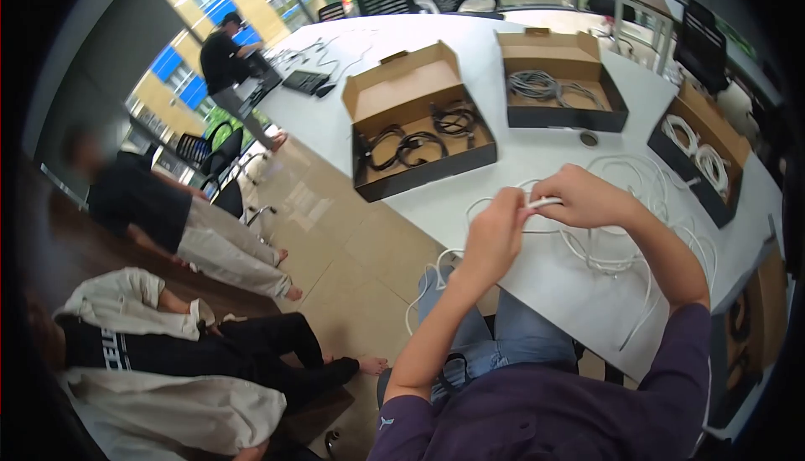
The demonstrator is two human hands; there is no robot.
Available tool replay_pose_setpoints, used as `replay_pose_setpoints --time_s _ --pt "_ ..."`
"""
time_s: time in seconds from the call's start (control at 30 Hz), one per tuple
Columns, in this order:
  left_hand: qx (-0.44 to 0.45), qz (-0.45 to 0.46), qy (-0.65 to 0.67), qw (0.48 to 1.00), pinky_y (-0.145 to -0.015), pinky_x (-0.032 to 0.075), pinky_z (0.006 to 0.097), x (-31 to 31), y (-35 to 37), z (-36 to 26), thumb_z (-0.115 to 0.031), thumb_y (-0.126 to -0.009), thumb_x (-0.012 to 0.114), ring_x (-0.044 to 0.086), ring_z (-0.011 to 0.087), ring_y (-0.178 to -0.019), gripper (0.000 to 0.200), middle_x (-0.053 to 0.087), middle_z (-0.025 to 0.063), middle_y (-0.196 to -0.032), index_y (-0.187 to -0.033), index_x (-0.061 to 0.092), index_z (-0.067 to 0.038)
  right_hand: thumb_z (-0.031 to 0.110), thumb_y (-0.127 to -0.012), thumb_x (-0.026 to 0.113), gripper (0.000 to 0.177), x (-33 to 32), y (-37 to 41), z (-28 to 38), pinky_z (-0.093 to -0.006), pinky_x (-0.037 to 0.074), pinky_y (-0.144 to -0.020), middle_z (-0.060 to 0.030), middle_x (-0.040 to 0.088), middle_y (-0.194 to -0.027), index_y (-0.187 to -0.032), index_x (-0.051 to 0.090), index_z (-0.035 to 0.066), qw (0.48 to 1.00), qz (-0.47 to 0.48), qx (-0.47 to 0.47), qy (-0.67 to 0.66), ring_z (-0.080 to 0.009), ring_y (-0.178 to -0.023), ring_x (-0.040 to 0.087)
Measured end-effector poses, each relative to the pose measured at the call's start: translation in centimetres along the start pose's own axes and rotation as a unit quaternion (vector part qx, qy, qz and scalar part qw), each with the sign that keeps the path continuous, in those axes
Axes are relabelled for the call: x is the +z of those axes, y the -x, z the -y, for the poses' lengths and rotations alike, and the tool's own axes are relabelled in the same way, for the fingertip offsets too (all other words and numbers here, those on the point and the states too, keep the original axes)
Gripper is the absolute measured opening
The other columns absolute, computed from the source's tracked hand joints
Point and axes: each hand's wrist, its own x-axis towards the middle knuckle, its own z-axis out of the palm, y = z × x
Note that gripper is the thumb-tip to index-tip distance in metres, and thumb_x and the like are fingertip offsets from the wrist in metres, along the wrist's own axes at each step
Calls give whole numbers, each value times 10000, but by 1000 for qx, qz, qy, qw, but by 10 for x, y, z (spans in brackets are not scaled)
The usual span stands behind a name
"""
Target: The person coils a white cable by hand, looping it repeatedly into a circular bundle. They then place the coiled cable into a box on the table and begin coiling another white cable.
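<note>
In front of my body, over the near part of the white table, both my hands are closed on a white cable [549, 202]. My left hand [496, 230] pinches it near my right hand [574, 197], whose fingers are curled around a short length of it. The hands almost touch each other. Loops of loose white cable [599, 261] lie tangled on the table under and beside my right forearm. One strand [413, 306] droops past the table edge near my left forearm. My fingers partly hide the gripped section.
Open cardboard boxes hold black cables [408, 145], grey cables [537, 85] and white cables [708, 165]. Another box [765, 314] stands at lower right. A small dark roll [589, 138] lies on the table [470, 33]. Other people stand or sit to the left, among chairs.
</note>
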Motion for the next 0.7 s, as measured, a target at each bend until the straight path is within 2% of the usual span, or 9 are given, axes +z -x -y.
replay_pose_setpoints --time_s 0.1,0.2,0.27,0.33,0.43,0.5,0.57,0.67,0.7 --pt "9 -45 -19 999 -578 476 325 -14 -5 3 -45 -860 643 596 237 -607 193 586 129 -722 -1032 556 -36 194 -845 605 191 4 2 -22 -383 469 -635 -169 620 -692 -833 667 14 998 21 -3 -66 -300 -658 608" --pt "41 -65 -75 994 -561 453 280 -26 -9 -6 -23 -854 641 560 181 -592 238 556 104 -711 -1087 607 -59 217 -865 595 223 3 7 -23 -365 469 -645 -146 629 -716 -859 669 6 991 29 26 -131 -249 -677 610" --pt "62 -86 -129 986 -538 433 344 -33 -11 -6 -36 -822 657 575 245 -591 201 586 113 -738 -1019 635 -66 228 -865 597 237 1 13 -26 -355 471 -650 -132 635 -730 -872 669 2 986 44 43 -157 -225 -693 612" --pt "80 -125 -175 973 -533 424 345 -45 -12 3 -19 -816 651 560 237 -586 176 571 111 -724 -988 646 -59 241 -863 601 251 5 16 -32 -346 473 -651 -121 640 -739 -881 668 0 982 64 50 -171 -210 -706 614" --pt "52 -224 -182 956 -544 414 320 -75 -10 16 4 -854 599 539 202 -596 106 579 90 -724 -940 654 -24 244 -843 622 247 0 25 -42 -330 474 -651 -130 640 -753 -877 670 5 983 114 91 -112 -212 -719 615" --pt "16 -359 -173 917 -573 410 278 -110 -5 43 -91 -947 543 519 129 -649 162 605 91 -771 -945 626 48 231 -836 626 224 -1 39 -65 -337 468 -641 -124 634 -735 -870 672 15 989 64 135 -21 -221 -704 613" --pt "-59 -283 -112 951 -622 422 247 -142 7 45 -149 -978 531 517 106 -683 223 617 49 -793 -975 618 55 217 -823 634 194 -3 50 -77 -372 459 -629 -116 622 -700 -859 673 31 983 41 177 15 -263 -678 606" --pt "-73 -308 -186 930 -663 427 244 -153 17 44 -147 -978 530 514 106 -714 221 618 51 -818 -977 611 59 159 -787 665 136 -2 61 -68 -366 425 -564 -126 554 -612 -824 666 28 987 -16 157 38 -271 -601 565" --pt "-50 -345 -129 928 -735 435 256 -162 19 50 -162 -987 511 533 121 -777 234 623 61 -863 -997 607 51 162 -791 657 134 3 66 -72 -374 436 -582 -122 575 -633 -834 670 36 983 -16 174 57 -284 -624 578"
